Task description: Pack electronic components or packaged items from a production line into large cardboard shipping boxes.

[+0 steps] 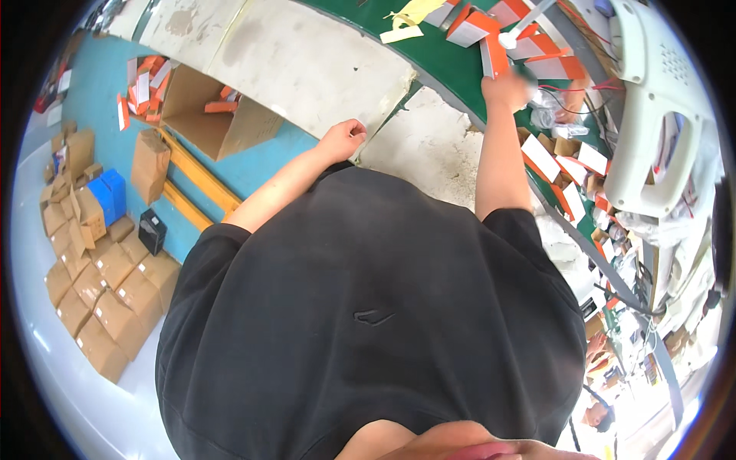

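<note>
Head view: an orange-and-white box is touched at its near end by the right hand, fingers too blurry to tell if it's pinched. Left hand: fingers kinda loosely curled beside the pale bench.

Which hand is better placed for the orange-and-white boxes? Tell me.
Likely the right: the right hand is at an orange-and-white box, while the left hand is farther off, by the pale tabletop.

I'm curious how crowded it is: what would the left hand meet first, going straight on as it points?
Aimed forward and right, the left hand would probably meet the white table first, or pass over it toward the green surface; the hand's height is unclear.
</note>
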`<state>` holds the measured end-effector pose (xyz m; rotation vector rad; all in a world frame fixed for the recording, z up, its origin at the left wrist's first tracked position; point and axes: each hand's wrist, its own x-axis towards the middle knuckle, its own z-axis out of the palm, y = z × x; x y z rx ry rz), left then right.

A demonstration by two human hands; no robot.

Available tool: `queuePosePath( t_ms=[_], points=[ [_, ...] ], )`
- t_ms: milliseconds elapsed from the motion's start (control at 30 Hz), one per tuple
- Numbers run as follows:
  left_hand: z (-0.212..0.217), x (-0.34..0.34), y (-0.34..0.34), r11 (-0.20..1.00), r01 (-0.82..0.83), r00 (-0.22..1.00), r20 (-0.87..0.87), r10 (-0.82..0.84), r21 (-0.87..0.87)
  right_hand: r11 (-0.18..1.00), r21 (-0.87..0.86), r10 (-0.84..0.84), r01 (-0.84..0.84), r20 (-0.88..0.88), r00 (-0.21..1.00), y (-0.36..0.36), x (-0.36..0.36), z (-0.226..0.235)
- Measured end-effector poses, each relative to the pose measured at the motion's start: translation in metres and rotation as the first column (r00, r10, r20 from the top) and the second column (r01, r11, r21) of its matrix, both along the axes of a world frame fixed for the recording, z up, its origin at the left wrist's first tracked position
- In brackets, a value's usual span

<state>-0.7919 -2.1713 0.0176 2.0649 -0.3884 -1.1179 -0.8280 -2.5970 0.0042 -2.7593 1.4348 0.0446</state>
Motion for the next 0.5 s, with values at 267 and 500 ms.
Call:
queuePosePath(
  t_ms=[267,500],
  points=[
    [0.019,-0.021,-0.109,0.96,-0.058,0.985,-0.172,0.01,-0.273,0.861,0.507,-0.225,0.035,0.319,0.921,0.129,-0.098,0.067],
    [0.052,-0.012,-0.095,0.966,-0.257,0.942,0.221,0.253,-0.011,0.339,0.834,0.076,-0.435,0.436,0.896,0.121,-0.094,0.069]
  ],
)
